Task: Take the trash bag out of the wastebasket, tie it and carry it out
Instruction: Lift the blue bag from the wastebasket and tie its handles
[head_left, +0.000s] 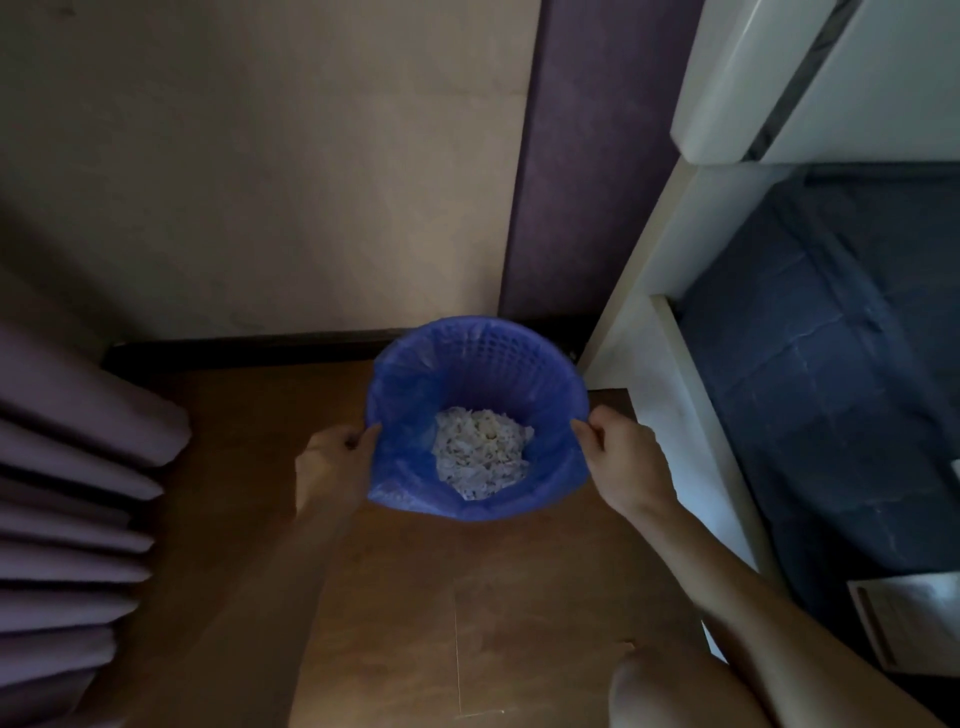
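A round wastebasket stands on the wooden floor near the wall, fully covered by a blue trash bag that lines it and folds over its rim; the basket's lattice shows through the far side. Crumpled white paper fills the bottom of the bag. My left hand pinches the bag's edge on the left side of the rim. On the right side of the rim, my right hand pinches the bag's edge the same way. Both forearms reach in from below.
Purple curtain folds hang at the left. A beige wall and dark baseboard run behind the basket. A white bunk bed frame with a dark blue mattress stands at the right. My knee shows at the bottom.
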